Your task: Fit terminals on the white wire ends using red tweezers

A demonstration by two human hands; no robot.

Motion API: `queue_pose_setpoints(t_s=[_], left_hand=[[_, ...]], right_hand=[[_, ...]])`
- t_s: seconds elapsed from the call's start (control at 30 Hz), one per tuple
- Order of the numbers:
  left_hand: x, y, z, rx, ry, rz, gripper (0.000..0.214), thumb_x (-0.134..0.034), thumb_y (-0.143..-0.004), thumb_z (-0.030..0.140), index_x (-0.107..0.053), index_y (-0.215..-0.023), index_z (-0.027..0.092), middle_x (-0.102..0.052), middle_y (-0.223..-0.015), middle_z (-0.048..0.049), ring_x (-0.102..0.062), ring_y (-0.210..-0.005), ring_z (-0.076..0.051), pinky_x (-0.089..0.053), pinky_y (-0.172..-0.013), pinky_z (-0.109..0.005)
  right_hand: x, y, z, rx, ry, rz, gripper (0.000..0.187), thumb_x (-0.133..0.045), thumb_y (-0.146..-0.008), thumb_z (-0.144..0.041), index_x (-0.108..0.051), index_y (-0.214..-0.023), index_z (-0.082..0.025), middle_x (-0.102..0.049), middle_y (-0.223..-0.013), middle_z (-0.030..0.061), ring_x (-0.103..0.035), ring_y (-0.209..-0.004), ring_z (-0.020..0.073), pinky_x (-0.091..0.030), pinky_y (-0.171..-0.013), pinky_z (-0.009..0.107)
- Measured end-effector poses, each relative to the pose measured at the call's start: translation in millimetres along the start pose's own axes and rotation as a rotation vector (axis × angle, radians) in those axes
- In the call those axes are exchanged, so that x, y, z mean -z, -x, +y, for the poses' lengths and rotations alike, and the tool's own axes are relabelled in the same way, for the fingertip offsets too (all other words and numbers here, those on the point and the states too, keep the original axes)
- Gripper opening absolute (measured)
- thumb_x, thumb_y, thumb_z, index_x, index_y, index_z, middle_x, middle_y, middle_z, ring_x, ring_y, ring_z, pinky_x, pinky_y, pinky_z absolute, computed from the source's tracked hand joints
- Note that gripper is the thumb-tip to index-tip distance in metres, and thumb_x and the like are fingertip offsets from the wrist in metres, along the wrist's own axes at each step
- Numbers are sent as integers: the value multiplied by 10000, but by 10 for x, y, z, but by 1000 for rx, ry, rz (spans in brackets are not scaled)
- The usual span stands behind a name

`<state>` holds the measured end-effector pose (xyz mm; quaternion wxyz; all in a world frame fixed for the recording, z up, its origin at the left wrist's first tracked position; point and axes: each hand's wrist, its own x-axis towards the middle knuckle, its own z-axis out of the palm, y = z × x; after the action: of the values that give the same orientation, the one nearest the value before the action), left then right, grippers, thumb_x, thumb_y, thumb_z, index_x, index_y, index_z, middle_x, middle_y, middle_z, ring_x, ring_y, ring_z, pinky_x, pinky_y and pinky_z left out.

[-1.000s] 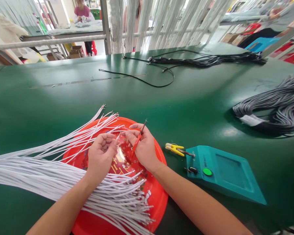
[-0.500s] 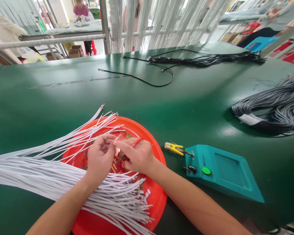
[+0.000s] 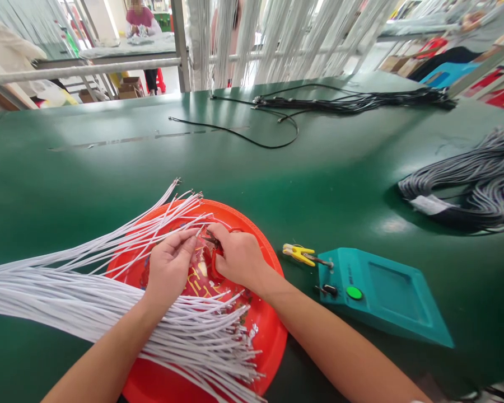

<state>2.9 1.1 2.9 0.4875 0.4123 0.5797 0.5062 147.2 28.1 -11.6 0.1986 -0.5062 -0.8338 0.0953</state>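
Over a round red tray (image 3: 273,330), my left hand (image 3: 171,263) pinches a white cord (image 3: 199,230) near its end, between thumb and forefinger. My right hand (image 3: 240,254) is wrapped round small red-handled scissors (image 3: 215,258); their dark blades point left, close to the pinched cord end. Whether the blades touch the cord I cannot tell. A thick bundle of white cords (image 3: 88,302) runs in from the left, under my left forearm, with metal-tipped ends lying in the tray. A smaller spread of white cords (image 3: 121,238) lies beyond my left hand.
A teal device (image 3: 386,291) with a green button stands right of the tray, a yellow clip (image 3: 299,253) beside it. Black cords (image 3: 353,101) lie at the table's back, a grey cord coil (image 3: 470,179) at right. White strands (image 3: 269,39) hang behind; people sit farther off.
My right hand has turned, bringing the scissors' blades up and leftward to the cord end. Its fingertips have come away from my left hand, which keeps its pinch in nearly the same place.
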Motion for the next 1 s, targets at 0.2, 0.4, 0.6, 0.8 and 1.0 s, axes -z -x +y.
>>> queue_pose_setpoints(t_s=[0.2,0.4,0.6,0.8,1.0], left_hand=[[-12,15,16,4,-13,-43,224,-642,-695,299,-643,-831,122,-519,-517,42,-464,-480,-67,-408,-499,-192],[7,8,-12,-6,-57,-56,190,-617,-721,286,-636,-828,131,-515,-532,44,-459,-489,-64,-397,-499,-184],[13,8,1,-21,-110,-33,176,-610,-719,273,-646,-819,133,-520,-537,40,-463,-495,-69,-404,-507,-186],[24,11,-20,-26,-123,-15,195,-626,-705,296,-654,-816,138,-563,-574,21,-481,-504,-83,-424,-519,-205],[10,7,-7,-46,-135,2,205,-623,-712,308,-662,-826,143,-583,-612,12,-490,-527,-88,-425,-534,-207]], right_hand=[[24,-4,-25,-22,54,-70,270,-451,-740,-147,-522,-998,-182,-657,-678,40,-585,-591,183,-230,-492,261],[20,0,-25,-4,106,-82,245,-439,-778,-165,-522,-1009,-181,-643,-649,34,-575,-560,179,-200,-472,262],[65,-7,-25,15,168,-141,235,-415,-809,-139,-517,-1018,-171,-646,-651,32,-564,-539,165,-196,-464,266],[56,2,-14,24,190,-168,231,-403,-833,-131,-513,-1032,-172,-649,-657,35,-579,-551,165,-222,-466,264],[-12,-5,11,-15,92,-117,253,-417,-832,-138,-525,-1055,-190,-655,-658,27,-589,-566,173,-262,-481,252]])
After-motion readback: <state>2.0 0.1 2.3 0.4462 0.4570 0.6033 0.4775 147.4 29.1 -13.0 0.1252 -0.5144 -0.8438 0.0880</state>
